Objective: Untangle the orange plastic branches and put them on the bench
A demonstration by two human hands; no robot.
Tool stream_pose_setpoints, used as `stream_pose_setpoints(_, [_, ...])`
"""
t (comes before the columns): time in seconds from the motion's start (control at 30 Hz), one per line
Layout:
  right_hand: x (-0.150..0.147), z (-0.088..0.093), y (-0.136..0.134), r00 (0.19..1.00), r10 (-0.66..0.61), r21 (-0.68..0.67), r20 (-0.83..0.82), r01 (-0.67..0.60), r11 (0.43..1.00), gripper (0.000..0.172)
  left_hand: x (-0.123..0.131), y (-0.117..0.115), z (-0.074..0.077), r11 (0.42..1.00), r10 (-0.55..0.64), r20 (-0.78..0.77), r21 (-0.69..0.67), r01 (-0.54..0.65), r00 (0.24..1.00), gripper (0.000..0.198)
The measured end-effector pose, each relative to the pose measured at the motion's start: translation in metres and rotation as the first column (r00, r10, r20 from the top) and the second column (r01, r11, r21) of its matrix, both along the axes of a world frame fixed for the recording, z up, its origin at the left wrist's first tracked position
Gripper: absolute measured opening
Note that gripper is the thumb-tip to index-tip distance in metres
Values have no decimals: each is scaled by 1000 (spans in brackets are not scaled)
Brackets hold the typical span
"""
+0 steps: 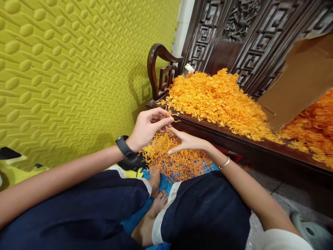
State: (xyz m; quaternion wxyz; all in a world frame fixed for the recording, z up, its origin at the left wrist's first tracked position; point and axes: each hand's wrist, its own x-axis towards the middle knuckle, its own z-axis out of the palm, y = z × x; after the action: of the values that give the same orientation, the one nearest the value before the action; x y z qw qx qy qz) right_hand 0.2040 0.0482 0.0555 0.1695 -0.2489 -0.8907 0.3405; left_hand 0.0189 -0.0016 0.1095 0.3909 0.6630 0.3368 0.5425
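Note:
My left hand (151, 126), with a black band on its wrist, is closed in a pinch on a thin orange branching piece (169, 111). Several thin prongs of the piece stick out past the fingertips. Close by on the right, my right hand (189, 141) has its thumb and forefinger apart and nothing visible between them. Its forefinger reaches up to the left fingertips; whether it touches the piece I cannot tell. Below both hands lies a loose heap of thin orange strands (179, 159), partly hidden by the hands.
A dark carved wooden bench (162, 100) bears a large pile of curly orange pieces (215, 99). A brown cardboard sheet (299, 76) leans between it and another orange pile (312, 119). A yellow textured wall (78, 69) is at left. Blue sheeting (163, 182) lies under my feet.

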Motion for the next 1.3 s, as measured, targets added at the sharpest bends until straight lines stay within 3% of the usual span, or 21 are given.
stream_pose_setpoints(0.1, [-12, -4, 1, 1000, 24, -5, 17, -24, 1000, 52, 0, -1, 3, 1000, -15, 41, -25, 16, 999, 9])
stream_pose_setpoints(0.2, [-14, 2, 0, 997, -59, -92, -59, 54, 994, 24, -4, 2, 5, 1000, 16, 73, 21, -18, 997, 11])
stream_pose_setpoints(0.27, [-11, 9, 0, 970, -169, -184, -174, 137, 973, 21, -8, 8, 5, 997, 52, 93, 47, -57, 994, 18])
stream_pose_setpoints(0.4, [1, 25, -2, 834, -367, -293, -413, 260, 920, 18, -14, 21, -11, 993, 118, 74, -8, -118, 990, 69])
stream_pose_setpoints(0.5, [4, 33, -8, 705, -442, -361, -555, 275, 891, 16, -12, 24, -38, 987, -10, -76, -159, -2, 997, 87])
stream_pose_setpoints(0.6, [0, 37, -15, 591, -514, -453, -622, 263, 852, 17, -5, 21, -65, 949, -246, -191, -245, 196, 950, 70])
stream_pose_setpoints(0.67, [-1, 38, -17, 538, -551, -499, -638, 257, 828, 16, -2, 19, -75, 946, -291, -257, -223, 236, 922, 47])
stream_pose_setpoints(0.77, [5, 39, -14, 454, -576, -524, -680, 249, 814, 12, -1, 19, -72, 969, -230, -325, -160, 186, 918, 22])
stream_pose_setpoints(0.83, [12, 39, -9, 387, -590, -534, -709, 251, 807, 12, -2, 20, -64, 975, -207, -311, -141, 171, 927, 16])
stream_pose_setpoints(0.97, [25, 41, 1, 273, -629, -581, -728, 241, 777, 12, -4, 21, -55, 953, -262, -267, -220, 206, 927, 25])
stream_pose_setpoints(1.03, [29, 42, 2, 236, -637, -592, -734, 238, 770, 13, -5, 23, -56, 960, -220, -288, -232, 155, 932, 35])
stream_pose_setpoints(1.17, [33, 42, 3, 180, -629, -579, -756, 264, 772, 11, -11, 31, -53, 995, -67, -430, -101, 26, 900, 17])
stream_pose_setpoints(1.3, [42, 42, 9, 116, -579, -539, -807, 256, 803, 12, -26, 40, -49, 999, 25, -501, 40, -5, 865, 5])
